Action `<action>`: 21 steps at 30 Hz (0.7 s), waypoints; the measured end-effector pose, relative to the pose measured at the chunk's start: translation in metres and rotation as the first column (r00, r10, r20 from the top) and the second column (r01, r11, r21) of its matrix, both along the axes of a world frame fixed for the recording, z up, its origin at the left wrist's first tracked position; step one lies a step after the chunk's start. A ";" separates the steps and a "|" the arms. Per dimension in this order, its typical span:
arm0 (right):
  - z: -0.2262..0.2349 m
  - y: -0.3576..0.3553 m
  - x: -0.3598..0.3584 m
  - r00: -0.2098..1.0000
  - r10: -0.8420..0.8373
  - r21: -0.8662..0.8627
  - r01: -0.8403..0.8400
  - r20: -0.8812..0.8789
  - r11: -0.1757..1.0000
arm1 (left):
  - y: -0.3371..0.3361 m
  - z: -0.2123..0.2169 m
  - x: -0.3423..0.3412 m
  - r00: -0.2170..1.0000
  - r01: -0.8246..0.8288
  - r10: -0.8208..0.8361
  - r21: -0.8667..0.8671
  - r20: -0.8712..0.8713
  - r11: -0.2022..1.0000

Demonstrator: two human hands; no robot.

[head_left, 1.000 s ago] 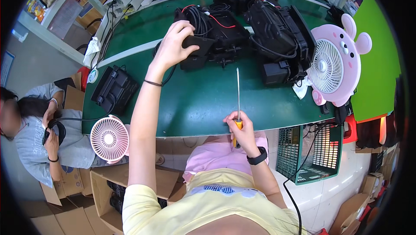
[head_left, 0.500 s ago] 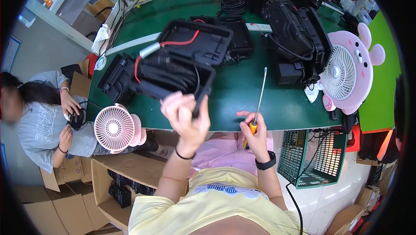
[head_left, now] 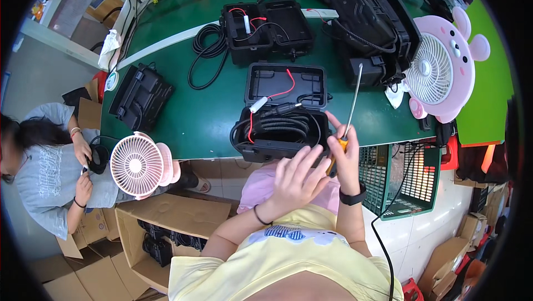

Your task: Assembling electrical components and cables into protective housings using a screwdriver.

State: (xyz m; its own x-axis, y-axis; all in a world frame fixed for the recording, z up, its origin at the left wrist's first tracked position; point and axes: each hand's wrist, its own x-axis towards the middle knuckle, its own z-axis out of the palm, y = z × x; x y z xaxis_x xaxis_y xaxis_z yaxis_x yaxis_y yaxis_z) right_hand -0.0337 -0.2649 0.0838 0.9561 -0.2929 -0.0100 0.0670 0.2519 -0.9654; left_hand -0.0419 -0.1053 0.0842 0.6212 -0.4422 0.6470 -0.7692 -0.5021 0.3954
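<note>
An open black plastic case [head_left: 280, 115] with red and black wires inside lies at the near edge of the green table [head_left: 205, 106]. My left hand [head_left: 297, 179] hovers at its front right corner, fingers spread, holding nothing. My right hand [head_left: 344, 154] grips a screwdriver [head_left: 350, 106] by its orange handle, the long metal shaft pointing away up over the table, just right of the case.
A second open black case [head_left: 266, 26] and coiled black cable [head_left: 206, 51] lie farther back. Larger black units [head_left: 366, 18] stand at the back right, a pink fan [head_left: 438, 76] at right, another pink fan [head_left: 139, 165] at left. A seated person [head_left: 50, 162] is at left.
The black case was carried in my left hand and now rests on the table edge. My left hand has let go of it. The screwdriver stays in my right hand.
</note>
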 end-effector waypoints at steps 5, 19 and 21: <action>0.000 -0.014 0.004 0.994 0.045 -0.027 -0.048 -0.100 0.998 | 0.045 0.064 0.042 0.971 -0.051 0.055 -0.025 0.233 0.998; -0.003 -0.003 -0.005 0.998 0.044 -0.043 -0.046 -0.049 0.998 | 0.099 0.037 0.086 0.865 -0.408 0.160 -0.479 -0.476 0.777; -0.005 -0.002 -0.005 0.999 0.049 -0.057 -0.050 -0.025 0.997 | 0.111 0.024 0.088 0.800 -0.580 0.345 -0.489 -0.490 0.651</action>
